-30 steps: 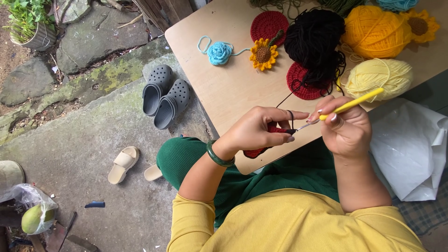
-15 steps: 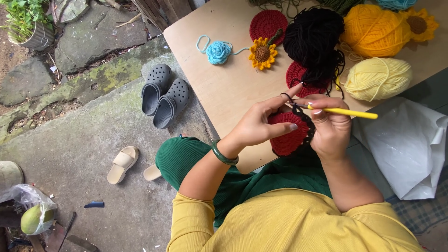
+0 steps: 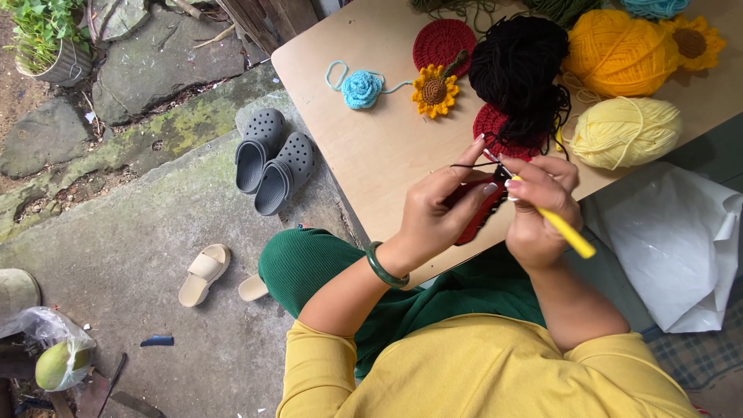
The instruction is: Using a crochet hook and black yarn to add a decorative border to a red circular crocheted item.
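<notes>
My left hand (image 3: 445, 205) pinches a red crochet piece (image 3: 478, 215) with a black edge, held over the near edge of the wooden table (image 3: 371, 155). Beside it, my right hand (image 3: 542, 209) grips a crochet hook with a yellow handle (image 3: 569, 234), its tip at the top of the piece. A thin black strand runs from the work up to the black yarn ball (image 3: 518, 73). A red crochet disc (image 3: 491, 124) lies just beyond my fingers, partly under the black yarn.
On the table lie a pale yellow yarn ball (image 3: 627, 131), an orange yarn ball (image 3: 619, 50), a blue crochet rose (image 3: 361, 89), a crochet sunflower (image 3: 433, 90) and another red disc (image 3: 443, 42). Grey clogs (image 3: 272, 159) and beige slides (image 3: 203, 272) sit on the stone ground. White plastic sheet (image 3: 681, 240) at right.
My hands have drawn closer together over the red piece. The hook's yellow handle swung from pointing right and upward to pointing down and right, its tip now at the work.
</notes>
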